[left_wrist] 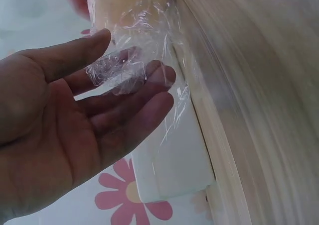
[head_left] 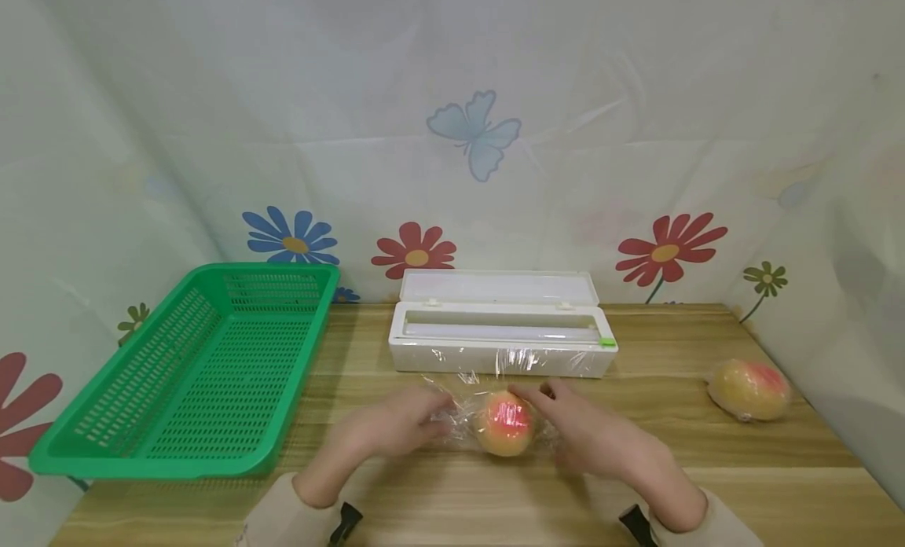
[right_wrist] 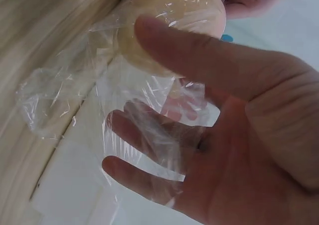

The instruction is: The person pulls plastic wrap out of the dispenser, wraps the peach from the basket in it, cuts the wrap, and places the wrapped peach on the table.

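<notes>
A round yellow peach point(head_left: 505, 424) with a red blush sits on the table in front of the cling film box point(head_left: 424, 357), with clear cling film point(left_wrist: 142, 36) around it. To its left, my left hand point(head_left: 406, 420) has its fingers behind the loose film and its thumb apart from them, as the left wrist view shows. My right hand point(head_left: 597, 435) is at the fruit's right side. In the right wrist view, its thumb point(right_wrist: 194, 53) lies across the film near the peach, and the other fingers spread behind a crumpled sheet point(right_wrist: 50, 100) of film.
The white box's lid point(head_left: 498, 288) stands raised, with a film roll point(head_left: 495, 332) inside and a green slider point(head_left: 607, 343) at its right end. A green plastic basket point(head_left: 300, 390) is at the left. Another film-wrapped fruit point(head_left: 749, 390) lies near the right table edge.
</notes>
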Demonstrator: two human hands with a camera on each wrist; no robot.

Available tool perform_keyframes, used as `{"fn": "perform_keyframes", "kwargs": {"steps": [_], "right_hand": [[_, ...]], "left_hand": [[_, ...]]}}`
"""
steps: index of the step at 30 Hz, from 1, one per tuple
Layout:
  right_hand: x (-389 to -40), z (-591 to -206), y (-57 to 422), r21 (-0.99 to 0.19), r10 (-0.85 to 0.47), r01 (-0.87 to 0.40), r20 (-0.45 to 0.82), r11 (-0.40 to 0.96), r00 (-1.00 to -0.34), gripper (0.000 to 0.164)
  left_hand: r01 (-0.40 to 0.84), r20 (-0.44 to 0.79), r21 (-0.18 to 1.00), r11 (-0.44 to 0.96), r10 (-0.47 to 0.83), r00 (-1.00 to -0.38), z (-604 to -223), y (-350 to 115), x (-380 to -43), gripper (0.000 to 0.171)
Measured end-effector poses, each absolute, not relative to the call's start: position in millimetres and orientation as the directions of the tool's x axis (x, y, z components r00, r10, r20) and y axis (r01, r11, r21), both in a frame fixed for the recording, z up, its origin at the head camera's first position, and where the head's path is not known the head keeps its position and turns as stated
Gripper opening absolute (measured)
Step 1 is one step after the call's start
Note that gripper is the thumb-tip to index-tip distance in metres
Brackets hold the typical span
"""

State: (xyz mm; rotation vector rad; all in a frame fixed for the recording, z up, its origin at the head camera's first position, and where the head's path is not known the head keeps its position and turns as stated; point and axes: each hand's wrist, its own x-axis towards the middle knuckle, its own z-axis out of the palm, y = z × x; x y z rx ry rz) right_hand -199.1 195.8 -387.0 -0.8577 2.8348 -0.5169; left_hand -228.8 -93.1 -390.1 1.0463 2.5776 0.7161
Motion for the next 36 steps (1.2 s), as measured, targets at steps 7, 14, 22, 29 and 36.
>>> {"fn": "perform_keyframes", "kwargs": {"steps": [7, 14, 22, 29, 36], "right_hand": [[-210, -388, 201, -0.343, -0.516, -0.471, -0.048, 0.813, -0.855, 0.088], [-213, -385, 215, -0.369, -0.526, -0.467, -0.073, 0.804, -0.848, 0.077], [-224, -388, 225, -0.42, -0.51, -0.436, -0.075, 0.796, -0.857, 0.045], [-231, -387, 235, -0.45, -0.523, -0.444, -0.06, 0.774, -0.85, 0.022], [-239, -392, 249, -0.529, -0.585, -0.447, -0.12, 0.721, -0.802, 0.018]], "left_hand": [[0.552, -0.038, 0.568, 0.61, 0.69, -0.723, -395, -100, -237, 0.019], [0.534, -0.034, 0.597, 0.598, 0.685, -0.728, -398, -105, -244, 0.021], [0.503, -0.063, 0.609, 0.613, 0.669, -0.74, -402, -109, -249, 0.016], [0.518, -0.044, 0.597, 0.613, 0.669, -0.742, -403, -113, -254, 0.013], [0.534, -0.015, 0.586, 0.609, 0.667, -0.745, -407, -118, -259, 0.016]]}}
